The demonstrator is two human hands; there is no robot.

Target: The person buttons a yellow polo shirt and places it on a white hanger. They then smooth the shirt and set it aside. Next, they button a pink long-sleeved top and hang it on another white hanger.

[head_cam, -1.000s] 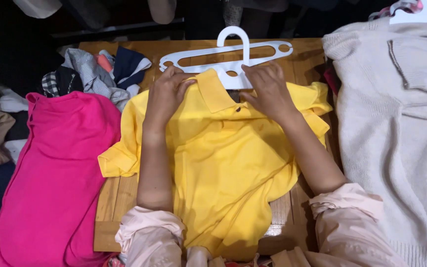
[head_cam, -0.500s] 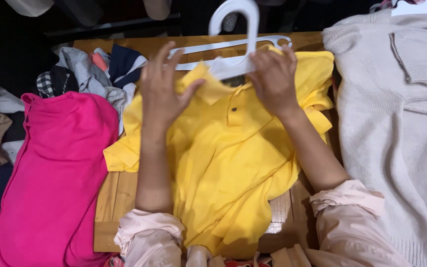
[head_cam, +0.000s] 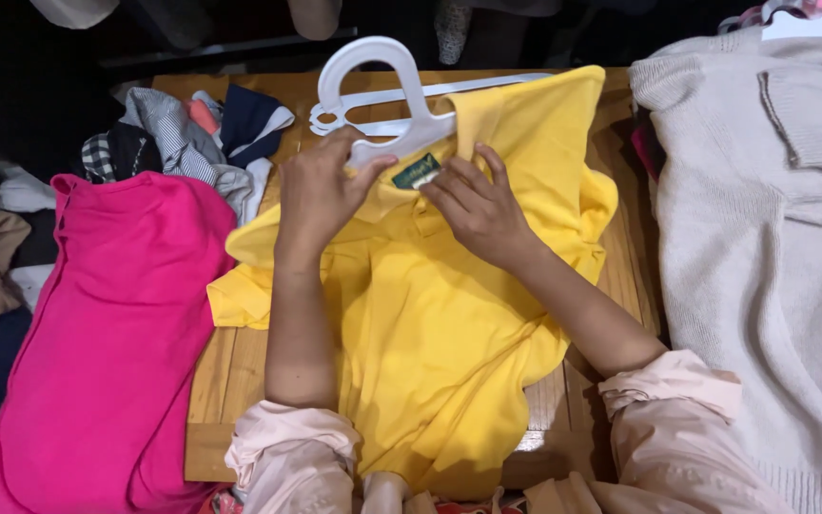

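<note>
A yellow polo shirt (head_cam: pixel 440 324) lies on a small wooden table (head_cam: pixel 225 381). A white plastic hanger (head_cam: pixel 382 95) sits at its neck, its right arm tucked inside the shirt's shoulder. My left hand (head_cam: pixel 321 190) grips the hanger just below the hook. My right hand (head_cam: pixel 473 205) pinches the open collar beside a small dark green label (head_cam: pixel 418 171).
A bright pink garment (head_cam: pixel 107 333) lies at the left. A heap of striped, checked and dark clothes (head_cam: pixel 178 138) sits at the table's back left. A beige knit cardigan (head_cam: pixel 773 257) covers the right side. Dark space lies beyond the table's far edge.
The hanger was lifted from behind the collar and slid into the neck, its right arm now inside the shoulder. Both hands moved from the collar to the hanger and neck opening.
</note>
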